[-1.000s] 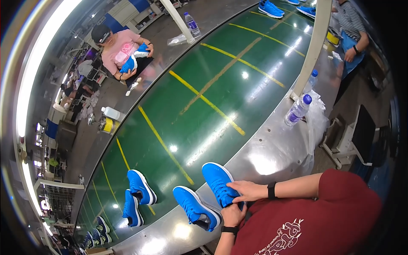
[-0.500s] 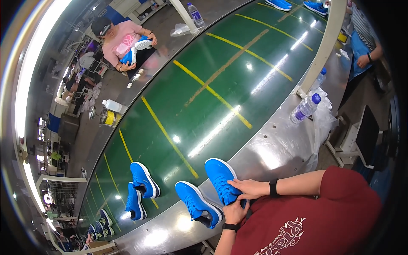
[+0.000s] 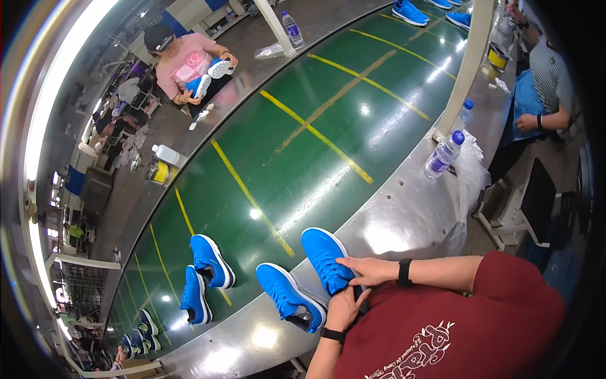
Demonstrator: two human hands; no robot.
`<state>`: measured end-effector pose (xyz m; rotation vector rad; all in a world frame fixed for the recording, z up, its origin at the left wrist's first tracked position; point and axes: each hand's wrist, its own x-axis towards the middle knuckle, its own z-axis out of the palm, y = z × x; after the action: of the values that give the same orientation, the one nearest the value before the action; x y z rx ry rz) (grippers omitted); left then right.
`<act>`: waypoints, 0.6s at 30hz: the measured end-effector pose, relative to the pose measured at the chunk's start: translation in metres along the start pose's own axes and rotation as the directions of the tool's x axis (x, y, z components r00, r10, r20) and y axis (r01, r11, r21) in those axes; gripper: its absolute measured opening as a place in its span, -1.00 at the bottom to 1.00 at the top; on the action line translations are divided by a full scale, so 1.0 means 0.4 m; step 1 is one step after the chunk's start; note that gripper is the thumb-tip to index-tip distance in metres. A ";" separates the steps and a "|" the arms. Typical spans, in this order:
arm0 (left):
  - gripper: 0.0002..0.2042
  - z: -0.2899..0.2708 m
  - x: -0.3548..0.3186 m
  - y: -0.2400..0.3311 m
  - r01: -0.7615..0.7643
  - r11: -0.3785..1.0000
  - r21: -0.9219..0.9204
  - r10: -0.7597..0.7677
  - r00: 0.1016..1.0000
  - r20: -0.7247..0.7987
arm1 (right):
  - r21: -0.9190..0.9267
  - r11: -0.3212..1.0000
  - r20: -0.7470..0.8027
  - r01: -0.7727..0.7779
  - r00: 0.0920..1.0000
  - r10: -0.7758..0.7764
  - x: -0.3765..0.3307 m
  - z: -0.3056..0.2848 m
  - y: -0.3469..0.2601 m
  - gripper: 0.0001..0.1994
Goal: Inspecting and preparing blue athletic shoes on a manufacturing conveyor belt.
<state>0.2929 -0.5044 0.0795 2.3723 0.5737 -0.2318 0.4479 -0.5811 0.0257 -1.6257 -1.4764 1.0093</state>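
A blue sneaker (image 3: 325, 256) with a white sole lies at the metal edge of the table, toe pointing away from me. My right hand (image 3: 367, 270) grips it from the right side, fingertips over the laces and tongue. At the collar, my left hand (image 3: 343, 308) curls its fingers around the shoe's opening, partly covering the heel. A second blue sneaker (image 3: 287, 294), laced, rests just left of it, with neither hand touching it. Further left, another pair of blue sneakers (image 3: 205, 262) sits on the green surface.
A metal ledge (image 3: 252, 338) borders the green surface (image 3: 303, 151) with its yellow lines. Water bottles (image 3: 444, 155) and plastic wrap stand by a white post (image 3: 464, 69) at right. Across sits a person (image 3: 189, 60) holding blue shoes; another person (image 3: 540, 88) is at far right. Dark shoes (image 3: 142, 331) lie far left.
My view has shifted slightly. Both hands stay on the same sneaker, with the left fingers moved a little at the collar. The person at far right shows more fully.
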 end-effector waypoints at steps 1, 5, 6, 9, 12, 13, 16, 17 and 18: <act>-0.66 -0.013 -0.012 0.007 -0.082 0.995 0.057 0.086 0.994 -0.067 | 0.042 0.998 0.036 -0.049 0.998 0.048 0.002 -0.010 -0.013 -0.20; -0.69 -0.077 -0.084 0.025 -0.095 0.986 0.138 0.133 0.944 -0.302 | 0.065 0.975 0.037 -0.214 0.977 0.212 -0.012 -0.039 -0.074 -0.20; -0.71 -0.092 -0.105 0.024 -0.078 0.991 0.106 0.113 0.918 -0.381 | 0.063 0.975 0.033 -0.213 0.977 0.211 -0.014 -0.040 -0.083 -0.20; -0.58 -0.103 -0.171 -0.026 -0.001 0.990 0.140 0.099 0.712 -0.695 | 0.088 0.939 0.047 -0.333 0.943 0.330 -0.029 0.000 -0.078 -0.18; -0.27 -0.111 -0.212 -0.137 0.081 0.996 -0.032 -0.078 0.653 -0.753 | -0.125 0.985 -0.233 -0.116 0.969 0.085 0.006 0.088 0.000 -0.15; -0.22 -0.106 -0.226 -0.169 0.104 0.982 -0.160 -0.188 0.652 -0.734 | -0.095 0.982 -0.244 -0.160 0.961 0.133 0.013 0.096 -0.015 -0.16; -0.15 -0.086 -0.199 -0.281 0.158 0.924 -0.347 -0.353 0.699 -0.622 | -0.096 0.959 -0.256 -0.267 0.937 0.236 0.045 0.098 -0.053 -0.17; -0.13 -0.071 -0.196 -0.315 0.199 0.895 -0.400 -0.403 0.746 -0.531 | -0.118 0.937 -0.262 -0.330 0.920 0.291 0.047 0.103 -0.065 -0.17; -0.16 -0.062 -0.183 -0.333 0.114 0.865 -0.489 -0.382 0.782 -0.493 | -0.131 0.927 -0.278 -0.352 0.911 0.306 0.047 0.101 -0.083 -0.17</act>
<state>0.1668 -0.4231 0.0442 1.8862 1.1127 0.4876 0.3978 -0.5594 0.0358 -2.1016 -1.1691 0.8223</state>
